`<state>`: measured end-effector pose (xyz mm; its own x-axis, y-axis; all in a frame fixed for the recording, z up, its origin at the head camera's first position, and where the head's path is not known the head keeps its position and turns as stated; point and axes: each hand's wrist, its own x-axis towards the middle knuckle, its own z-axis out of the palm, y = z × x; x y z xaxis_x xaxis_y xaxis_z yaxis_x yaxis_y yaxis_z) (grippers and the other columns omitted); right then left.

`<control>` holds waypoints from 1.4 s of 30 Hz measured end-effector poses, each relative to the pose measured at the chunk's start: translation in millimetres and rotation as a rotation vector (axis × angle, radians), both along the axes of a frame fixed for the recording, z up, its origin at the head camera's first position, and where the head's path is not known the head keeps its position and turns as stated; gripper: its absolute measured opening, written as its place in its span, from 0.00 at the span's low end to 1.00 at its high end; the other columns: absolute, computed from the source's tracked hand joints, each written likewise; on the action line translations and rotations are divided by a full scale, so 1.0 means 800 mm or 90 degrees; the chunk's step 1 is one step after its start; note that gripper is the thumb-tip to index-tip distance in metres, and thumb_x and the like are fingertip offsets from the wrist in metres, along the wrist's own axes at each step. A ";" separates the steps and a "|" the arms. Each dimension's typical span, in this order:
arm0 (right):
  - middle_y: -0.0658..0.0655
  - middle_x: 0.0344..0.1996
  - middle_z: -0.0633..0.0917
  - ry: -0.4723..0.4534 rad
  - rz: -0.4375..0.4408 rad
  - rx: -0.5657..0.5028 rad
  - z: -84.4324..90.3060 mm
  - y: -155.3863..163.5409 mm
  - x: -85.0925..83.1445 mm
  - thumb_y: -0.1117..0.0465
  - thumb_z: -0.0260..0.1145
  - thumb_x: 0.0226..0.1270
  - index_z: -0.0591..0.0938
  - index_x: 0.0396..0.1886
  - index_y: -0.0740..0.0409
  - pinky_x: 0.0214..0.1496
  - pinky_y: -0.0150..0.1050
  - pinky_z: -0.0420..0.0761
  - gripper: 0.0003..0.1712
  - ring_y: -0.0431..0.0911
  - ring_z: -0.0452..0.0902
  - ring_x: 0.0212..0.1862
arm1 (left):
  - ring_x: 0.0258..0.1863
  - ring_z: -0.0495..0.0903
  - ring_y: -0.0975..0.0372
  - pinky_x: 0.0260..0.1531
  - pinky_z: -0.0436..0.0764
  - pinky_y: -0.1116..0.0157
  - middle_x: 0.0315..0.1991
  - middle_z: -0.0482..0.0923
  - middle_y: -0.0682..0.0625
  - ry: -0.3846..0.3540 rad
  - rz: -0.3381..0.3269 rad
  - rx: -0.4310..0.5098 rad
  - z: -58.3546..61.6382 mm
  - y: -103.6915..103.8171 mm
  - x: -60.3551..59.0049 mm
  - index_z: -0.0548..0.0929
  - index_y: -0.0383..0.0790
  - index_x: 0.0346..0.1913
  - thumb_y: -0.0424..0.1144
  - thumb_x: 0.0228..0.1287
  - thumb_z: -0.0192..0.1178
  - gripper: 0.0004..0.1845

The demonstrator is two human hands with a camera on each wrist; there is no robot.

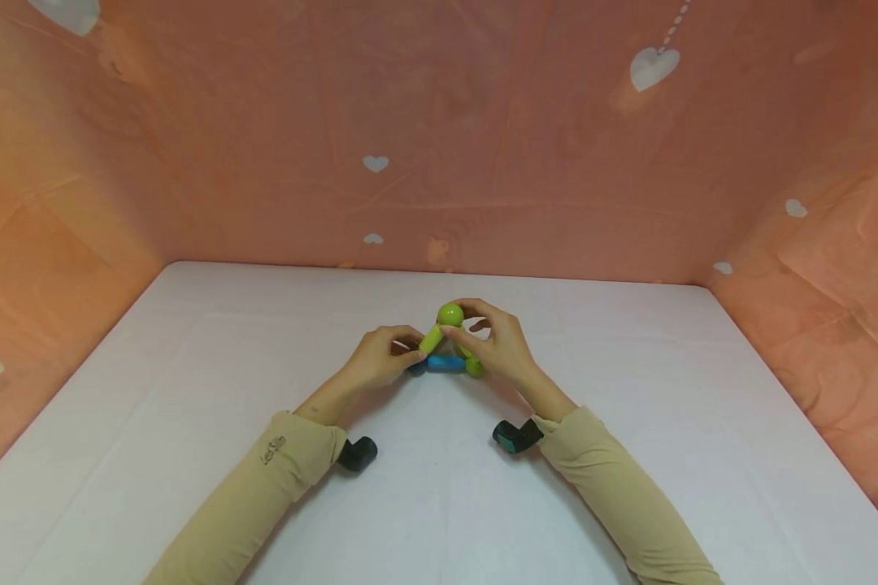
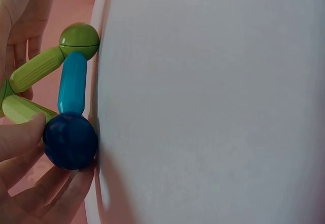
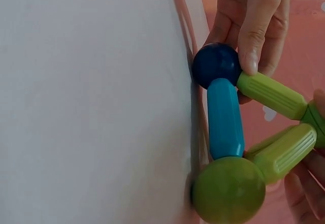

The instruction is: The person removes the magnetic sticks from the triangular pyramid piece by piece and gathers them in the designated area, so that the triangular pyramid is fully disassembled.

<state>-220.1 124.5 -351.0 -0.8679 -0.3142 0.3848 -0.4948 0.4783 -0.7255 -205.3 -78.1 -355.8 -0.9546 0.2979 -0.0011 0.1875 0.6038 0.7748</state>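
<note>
Two hands steady a small triangle of plastic rods and balls standing upright on the white bench (image 1: 629, 504).

The left hand (image 1: 380, 357) pinches the dark blue plastic ball (image 2: 69, 141) at one base corner; the right hand (image 1: 499, 345) pinches the smooth green plastic ball (image 1: 450, 314) at the apex. A glossy blue plastic rod (image 3: 225, 117) lies along the bench between the dark blue ball and a second green plastic ball (image 3: 228, 189), with two ribbed lime-green plastic rods (image 3: 271, 94) rising to the top. The triangle sits mid-bench, touching the surface. Judging by the joints, a sideways squeeze or twist could pop a rod off its ball, and a freed ball would likely roll away.
</note>
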 end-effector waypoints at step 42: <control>0.67 0.50 0.79 -0.091 0.010 -0.118 0.008 0.011 -0.004 0.67 0.63 0.66 0.73 0.58 0.69 0.47 0.28 0.77 0.22 0.56 0.79 0.49 | 0.49 0.82 0.47 0.52 0.79 0.55 0.47 0.81 0.38 0.026 -0.025 0.008 -0.005 -0.007 0.003 0.81 0.34 0.49 0.33 0.65 0.59 0.11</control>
<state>-222.9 133.4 -344.2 -0.9133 -0.2630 0.3111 -0.3872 0.3228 -0.8636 -203.3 -83.6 -359.6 -0.9414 0.3348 0.0412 0.2421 0.5855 0.7736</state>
